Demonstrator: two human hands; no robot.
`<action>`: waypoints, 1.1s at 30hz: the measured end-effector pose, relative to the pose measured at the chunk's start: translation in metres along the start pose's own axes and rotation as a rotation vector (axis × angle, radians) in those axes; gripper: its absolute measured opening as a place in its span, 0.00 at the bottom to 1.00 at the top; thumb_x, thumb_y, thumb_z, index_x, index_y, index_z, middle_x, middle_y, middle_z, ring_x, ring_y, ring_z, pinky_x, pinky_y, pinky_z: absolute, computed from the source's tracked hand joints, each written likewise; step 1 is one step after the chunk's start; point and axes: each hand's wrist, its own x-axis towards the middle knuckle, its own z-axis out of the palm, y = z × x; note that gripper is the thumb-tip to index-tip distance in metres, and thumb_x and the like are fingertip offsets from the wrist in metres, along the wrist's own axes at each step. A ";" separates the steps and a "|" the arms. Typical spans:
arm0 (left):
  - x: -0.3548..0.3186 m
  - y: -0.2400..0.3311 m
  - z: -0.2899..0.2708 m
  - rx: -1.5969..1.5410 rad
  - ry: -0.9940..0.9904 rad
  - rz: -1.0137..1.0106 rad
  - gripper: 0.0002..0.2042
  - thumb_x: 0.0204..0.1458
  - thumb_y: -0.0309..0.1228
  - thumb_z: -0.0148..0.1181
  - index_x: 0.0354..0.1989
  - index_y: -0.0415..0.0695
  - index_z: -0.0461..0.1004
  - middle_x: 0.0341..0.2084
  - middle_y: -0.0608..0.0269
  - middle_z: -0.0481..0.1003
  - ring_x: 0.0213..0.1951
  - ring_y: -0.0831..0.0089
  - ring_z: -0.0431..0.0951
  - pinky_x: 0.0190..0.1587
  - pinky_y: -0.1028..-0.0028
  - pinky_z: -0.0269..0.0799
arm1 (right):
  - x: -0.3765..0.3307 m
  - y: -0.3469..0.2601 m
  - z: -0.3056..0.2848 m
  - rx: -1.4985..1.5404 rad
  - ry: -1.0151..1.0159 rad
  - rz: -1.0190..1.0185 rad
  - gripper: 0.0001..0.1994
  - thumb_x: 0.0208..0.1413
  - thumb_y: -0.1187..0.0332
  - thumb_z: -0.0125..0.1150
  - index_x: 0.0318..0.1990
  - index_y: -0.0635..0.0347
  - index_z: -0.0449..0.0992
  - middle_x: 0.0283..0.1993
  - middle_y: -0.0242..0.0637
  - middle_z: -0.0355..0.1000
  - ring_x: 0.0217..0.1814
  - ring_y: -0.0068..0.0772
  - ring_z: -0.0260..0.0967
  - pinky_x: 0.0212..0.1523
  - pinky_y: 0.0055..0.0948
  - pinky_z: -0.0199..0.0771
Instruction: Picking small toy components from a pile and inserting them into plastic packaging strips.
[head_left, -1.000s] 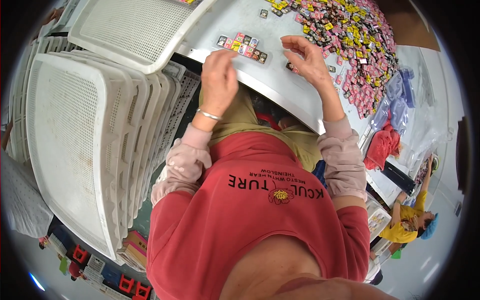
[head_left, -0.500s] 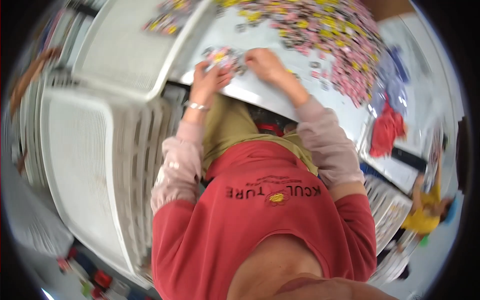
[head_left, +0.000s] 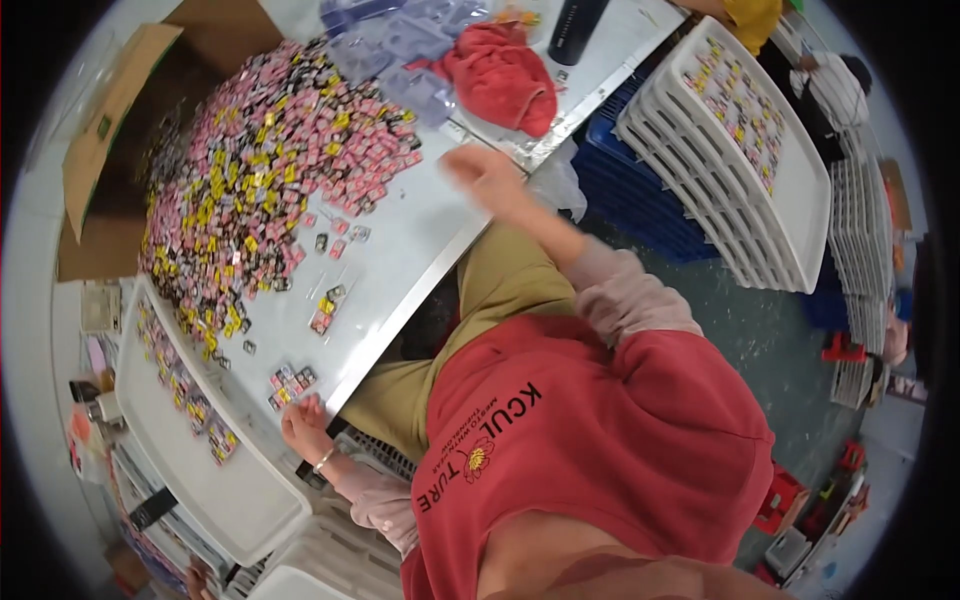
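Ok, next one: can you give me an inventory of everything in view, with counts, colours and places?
Table: one, whitish, top centre
Pile of small pieces: one, uncountable, pink, black and yellow, on the table
Small cluster of pieces: one, mixed colours, by the left hand
Cardboard box: one, brown, behind the pile
Plastic packaging: several, clear bluish, beyond the pile
Cloth: one, red, beside the packaging
Tray with pieces: one, white, left
Tray stack: one, white, right
Crates: several, blue, beside that stack
Co-worker: one, white top, upper right
Bracelet: one, silver, left wrist
Left hand: one, table edge
Right hand: one, blurred, near the cloth
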 end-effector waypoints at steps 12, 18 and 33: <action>0.015 0.003 -0.019 -0.047 -0.038 -0.049 0.07 0.57 0.28 0.52 0.36 0.35 0.68 0.29 0.51 0.76 0.32 0.63 0.80 0.27 0.74 0.77 | 0.115 0.159 -0.181 -0.818 -0.001 -0.116 0.22 0.43 0.70 0.65 0.50 0.54 0.74 0.40 0.44 0.70 0.47 0.46 0.68 0.48 0.37 0.70; 0.004 -0.003 -0.040 -0.188 -0.019 -0.128 0.07 0.58 0.29 0.52 0.35 0.36 0.70 0.28 0.55 0.76 0.28 0.68 0.78 0.26 0.75 0.76 | 0.128 0.163 -0.180 -0.772 -0.075 -0.083 0.11 0.43 0.64 0.65 0.33 0.58 0.78 0.32 0.46 0.71 0.41 0.46 0.69 0.42 0.37 0.70; -0.077 0.089 0.135 -0.274 -0.376 0.163 0.24 0.60 0.42 0.44 0.59 0.39 0.62 0.52 0.54 0.68 0.56 0.60 0.67 0.56 0.61 0.63 | 0.116 -0.023 -0.090 1.044 -0.572 0.117 0.10 0.57 0.71 0.56 0.44 0.65 0.72 0.45 0.37 0.69 0.38 0.22 0.63 0.34 0.22 0.65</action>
